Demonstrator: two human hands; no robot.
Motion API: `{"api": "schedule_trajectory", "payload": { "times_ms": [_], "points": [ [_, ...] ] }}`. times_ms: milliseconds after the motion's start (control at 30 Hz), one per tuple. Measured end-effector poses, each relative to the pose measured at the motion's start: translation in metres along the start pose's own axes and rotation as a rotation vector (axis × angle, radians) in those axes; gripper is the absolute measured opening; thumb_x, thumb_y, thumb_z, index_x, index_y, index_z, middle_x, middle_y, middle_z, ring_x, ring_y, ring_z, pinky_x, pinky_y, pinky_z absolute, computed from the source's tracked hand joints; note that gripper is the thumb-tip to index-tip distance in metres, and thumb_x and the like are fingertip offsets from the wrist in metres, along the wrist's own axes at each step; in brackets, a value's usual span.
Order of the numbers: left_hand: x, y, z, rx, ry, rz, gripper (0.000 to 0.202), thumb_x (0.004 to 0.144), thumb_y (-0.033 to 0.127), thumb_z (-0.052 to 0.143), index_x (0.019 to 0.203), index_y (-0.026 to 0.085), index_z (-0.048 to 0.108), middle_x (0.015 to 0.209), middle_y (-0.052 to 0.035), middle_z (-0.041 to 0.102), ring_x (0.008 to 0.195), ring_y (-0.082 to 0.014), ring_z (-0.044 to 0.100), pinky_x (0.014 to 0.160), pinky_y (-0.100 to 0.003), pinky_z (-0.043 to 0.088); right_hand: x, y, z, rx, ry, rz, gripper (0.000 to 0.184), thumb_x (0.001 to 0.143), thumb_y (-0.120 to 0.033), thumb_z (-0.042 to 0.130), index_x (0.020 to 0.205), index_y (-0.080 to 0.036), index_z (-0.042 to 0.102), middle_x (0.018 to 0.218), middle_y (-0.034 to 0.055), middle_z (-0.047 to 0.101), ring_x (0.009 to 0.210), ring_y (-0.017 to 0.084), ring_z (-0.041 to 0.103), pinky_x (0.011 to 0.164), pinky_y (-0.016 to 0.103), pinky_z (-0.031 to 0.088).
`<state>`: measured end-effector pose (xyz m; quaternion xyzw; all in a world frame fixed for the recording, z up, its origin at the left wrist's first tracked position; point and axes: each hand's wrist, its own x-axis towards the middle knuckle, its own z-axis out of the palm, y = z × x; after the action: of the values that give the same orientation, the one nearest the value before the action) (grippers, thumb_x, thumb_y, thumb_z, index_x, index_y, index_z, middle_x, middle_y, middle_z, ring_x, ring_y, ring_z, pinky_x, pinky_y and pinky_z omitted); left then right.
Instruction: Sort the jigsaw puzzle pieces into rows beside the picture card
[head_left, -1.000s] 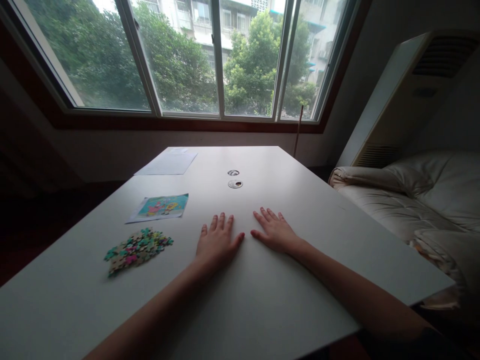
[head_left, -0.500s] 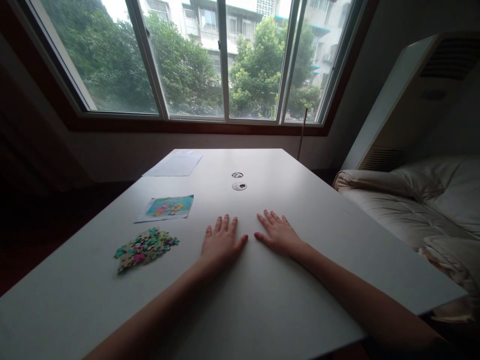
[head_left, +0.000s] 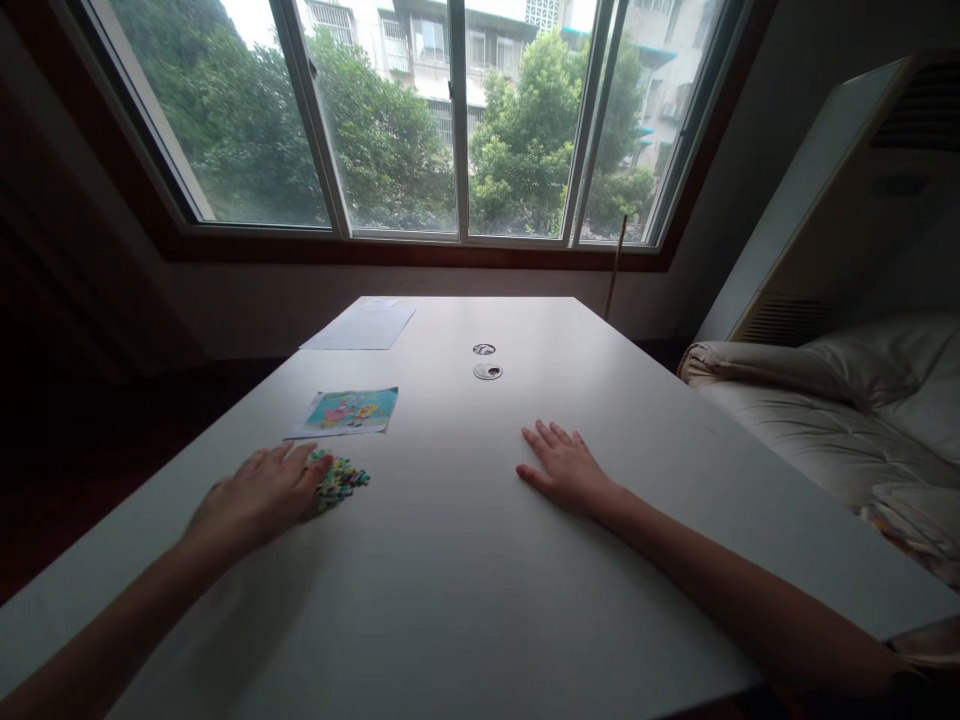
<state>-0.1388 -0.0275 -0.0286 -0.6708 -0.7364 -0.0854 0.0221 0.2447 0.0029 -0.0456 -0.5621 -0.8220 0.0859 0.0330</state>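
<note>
My left hand (head_left: 262, 490) hovers over or rests on the pile of jigsaw puzzle pieces (head_left: 346, 480), hiding most of it. Its fingers are stretched forward and slightly bent, and nothing shows in its grasp; whether they touch the pieces I cannot tell. Green, yellow and dark bits of the pile stick out to the right of the thumb. Flat on the white table (head_left: 465, 580), my right hand (head_left: 559, 465) lies with fingers spread and holds nothing. Just beyond the pile is a printed cartoon picture (head_left: 356, 409) on a teal background.
Farther back on the left lies a sheet of white paper (head_left: 360, 326). Two round inserts (head_left: 487, 372) are set in the table's middle. To the right stands a padded sofa (head_left: 780, 430), and a window (head_left: 457, 130) spans the far wall.
My left hand has moved left from the table's middle onto the puzzle pile. My right hand stays flat in place. The view has shifted slightly.
</note>
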Motion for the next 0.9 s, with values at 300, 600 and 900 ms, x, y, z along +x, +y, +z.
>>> {"api": "schedule_trajectory", "payload": {
  "times_ms": [300, 600, 900],
  "points": [
    [0.001, -0.028, 0.023, -0.068, -0.1, -0.001, 0.063, 0.085, 0.047, 0.004, 0.133, 0.015, 0.032, 0.139, -0.0106, 0.029, 0.129, -0.028, 0.022, 0.1, -0.051, 0.026, 0.007, -0.012, -0.003, 0.058, 0.151, -0.237, 0.044, 0.085, -0.04, 0.035, 0.122, -0.019, 0.044, 0.128, 0.0087, 0.043, 0.12, 0.021, 0.035, 0.1, 0.037, 0.024],
    [0.0, 0.01, 0.019, -0.028, -0.162, 0.139, 0.058, 0.088, 0.045, 0.006, 0.134, 0.017, 0.027, 0.142, -0.008, 0.025, 0.13, -0.0264, 0.019, 0.1, -0.047, 0.023, 0.017, -0.046, -0.005, 0.091, 0.106, -0.507, 0.043, 0.085, -0.039, 0.037, 0.123, -0.02, 0.043, 0.126, 0.0076, 0.046, 0.116, 0.02, 0.04, 0.099, 0.036, 0.028],
    [-0.008, 0.079, 0.027, -0.034, -0.126, 0.248, 0.055, 0.088, 0.046, 0.013, 0.132, 0.019, 0.032, 0.141, -0.0091, 0.026, 0.13, -0.0236, 0.019, 0.102, -0.043, 0.021, 0.011, -0.053, -0.002, 0.125, 0.102, -0.502, 0.05, 0.083, -0.044, 0.04, 0.127, -0.019, 0.038, 0.129, 0.0066, 0.044, 0.118, 0.022, 0.037, 0.101, 0.038, 0.025]
  ]
}}
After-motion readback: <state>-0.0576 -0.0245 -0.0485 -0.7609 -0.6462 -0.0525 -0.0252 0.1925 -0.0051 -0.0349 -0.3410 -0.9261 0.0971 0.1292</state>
